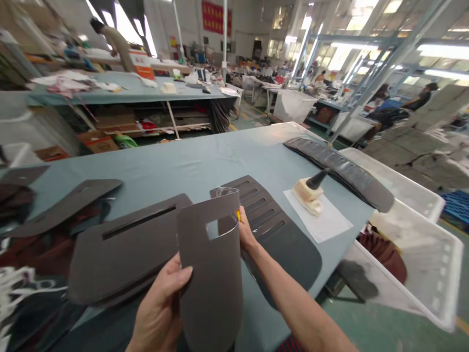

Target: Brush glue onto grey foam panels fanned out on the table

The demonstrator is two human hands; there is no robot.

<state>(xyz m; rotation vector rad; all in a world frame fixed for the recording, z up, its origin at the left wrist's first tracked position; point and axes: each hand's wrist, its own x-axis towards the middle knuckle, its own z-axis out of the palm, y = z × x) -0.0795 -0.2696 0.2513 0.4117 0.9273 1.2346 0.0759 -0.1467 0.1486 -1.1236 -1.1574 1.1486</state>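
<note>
My left hand (161,308) grips the left edge of a dark grey cut sheet piece (212,274) with a square window near its top, held upright above the table. My right hand (245,233) is behind the piece's right edge at its upper part, pinching it, with a small yellow thing showing by the fingers. A stack of slotted grey pieces (124,249) lies just left of it on the blue-grey table (205,161). Another slotted grey piece (278,230) lies under my right forearm.
A cream glue pot with a black brush (311,193) stands on white paper (322,220). A row of dark pieces (340,171) lies along the far right edge. White plastic bins (421,254) sit off the table's right side. More grey pieces (69,203) lie left. Other people work far behind.
</note>
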